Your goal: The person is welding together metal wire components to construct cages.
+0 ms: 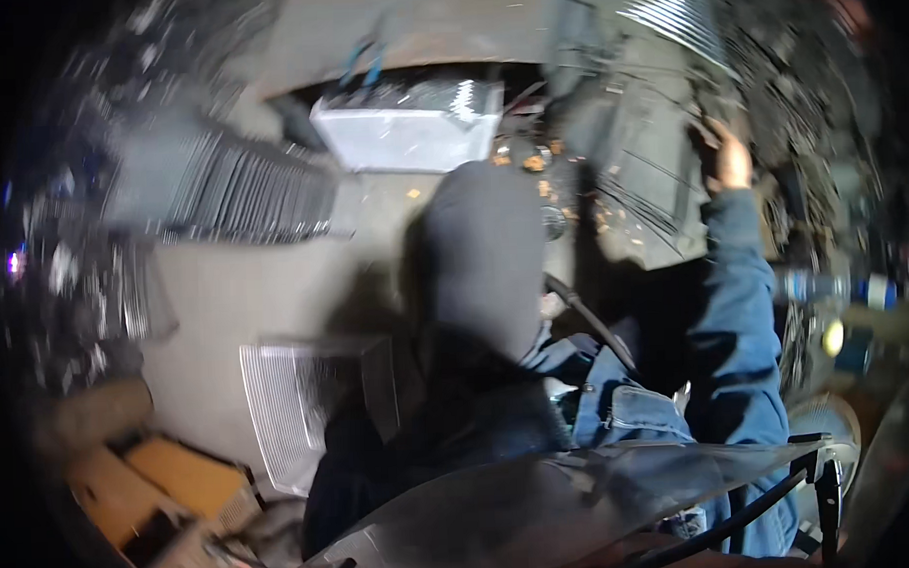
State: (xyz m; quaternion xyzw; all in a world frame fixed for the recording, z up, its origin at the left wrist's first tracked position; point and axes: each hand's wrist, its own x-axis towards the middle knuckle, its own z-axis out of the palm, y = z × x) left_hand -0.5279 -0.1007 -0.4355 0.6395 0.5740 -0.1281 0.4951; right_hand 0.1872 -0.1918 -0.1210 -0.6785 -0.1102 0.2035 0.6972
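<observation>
My right arm in a blue denim sleeve stretches forward on the right. My right hand point(733, 161) is at a heap of dark, thin metal pieces point(785, 152), beside a grey board. Its visible fingers are extended and blurred; a dark patch lies by the fingertips, and I cannot make out anything held. On the left, a dark sleeve runs down to a pale ribbed tray or panel point(279, 415) on the floor; my left hand is lost in the shadow there. A large grey rounded shape point(484, 263), perhaps my covered knee, fills the middle.
A white box point(409, 135) stands ahead, with blue-handled pliers point(365, 67) behind it. A row of stacked dark plates point(256, 186) lies to the left. Small orange-brown bits point(535, 164) are scattered on the floor. A plastic bottle point(815, 286) lies at right, cardboard point(181, 474) at lower left.
</observation>
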